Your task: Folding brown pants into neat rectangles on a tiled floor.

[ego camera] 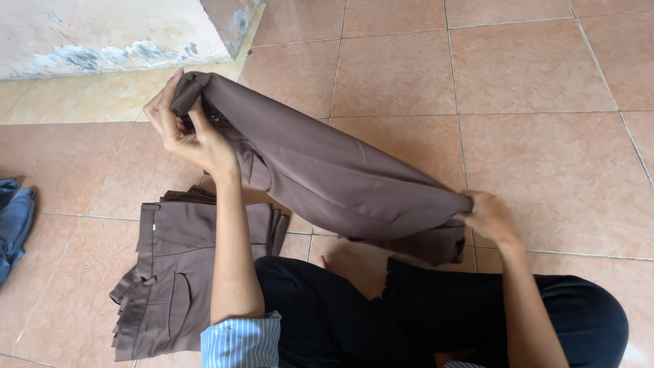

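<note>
While my left hand [182,129] grips the waistband of the brown trousers [334,180] and my right hand [487,217] pinches their far end, they hang above the folded stack [177,272]; several lie folded there; this pair seems unfinished; blue cloth [13,221] lies left of that stack.

Bright, even daylight; no single source visible. Soft, faint shadow under brown garment [327,180] on tiled floor [531,82]. Mild sheen on tiles right of garment, no hard glare. Sharp focus across garment folds and grout lines. Slight bowing of grout lines far right of garment. Black trousers [436,313] below garment nearly detail-less.
</note>
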